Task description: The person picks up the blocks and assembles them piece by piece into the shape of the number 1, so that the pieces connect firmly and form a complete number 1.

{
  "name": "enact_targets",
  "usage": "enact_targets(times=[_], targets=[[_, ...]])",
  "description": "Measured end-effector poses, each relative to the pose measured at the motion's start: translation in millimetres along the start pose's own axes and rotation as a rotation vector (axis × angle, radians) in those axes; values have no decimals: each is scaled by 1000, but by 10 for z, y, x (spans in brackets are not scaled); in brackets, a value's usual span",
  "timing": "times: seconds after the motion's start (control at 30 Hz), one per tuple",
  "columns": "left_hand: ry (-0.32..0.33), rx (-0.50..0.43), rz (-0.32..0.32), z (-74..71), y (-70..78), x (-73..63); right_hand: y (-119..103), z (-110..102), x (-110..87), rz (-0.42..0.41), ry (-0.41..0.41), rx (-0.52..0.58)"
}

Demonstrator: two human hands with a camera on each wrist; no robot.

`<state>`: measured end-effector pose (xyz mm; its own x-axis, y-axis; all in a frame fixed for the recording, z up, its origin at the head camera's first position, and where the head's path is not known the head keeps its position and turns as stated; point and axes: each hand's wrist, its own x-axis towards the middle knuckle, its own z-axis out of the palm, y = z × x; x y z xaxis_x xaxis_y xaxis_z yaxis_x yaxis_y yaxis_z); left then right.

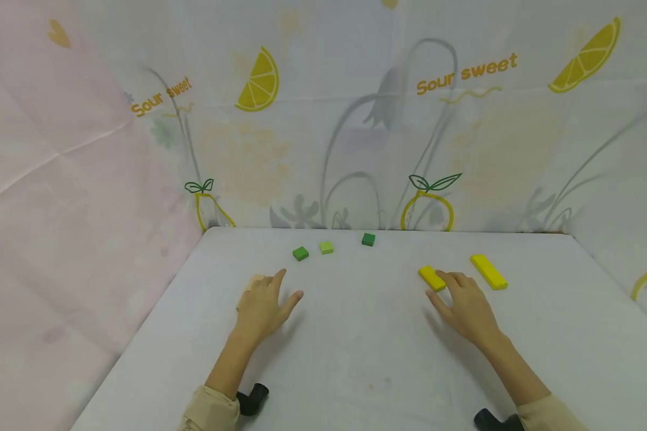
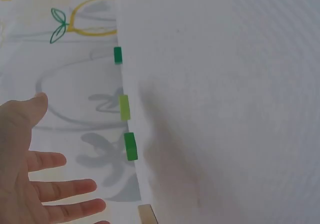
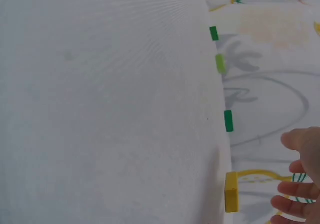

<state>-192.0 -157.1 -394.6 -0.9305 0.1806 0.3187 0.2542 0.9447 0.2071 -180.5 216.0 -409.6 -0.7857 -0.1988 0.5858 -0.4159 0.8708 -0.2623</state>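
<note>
My left hand hovers over a beige block at the left of the table, its fingers and thumb spread. Much of that block is hidden behind the hand. In the left wrist view the fingers hold nothing. Toward the right, my right hand hangs close to a short yellow block, thumb apart from the fingers and nothing gripped. The fingertips overlap the block's near end in the head view. A longer yellow block lies just beyond the right hand.
Toward the table's back edge lie a green block, a light green block and a dark green block. A white cloth covers the table. Behind it hangs a lemon-printed curtain.
</note>
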Motion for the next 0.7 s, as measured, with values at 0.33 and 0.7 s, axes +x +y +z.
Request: enact_targets(times=[0.33, 0.7], targets=[[-3, -14, -33, -34, -169, 6, 53, 35, 53, 53, -91, -10], [30, -3, -40, -46, -291, 6, 101, 47, 77, 67, -114, 2]])
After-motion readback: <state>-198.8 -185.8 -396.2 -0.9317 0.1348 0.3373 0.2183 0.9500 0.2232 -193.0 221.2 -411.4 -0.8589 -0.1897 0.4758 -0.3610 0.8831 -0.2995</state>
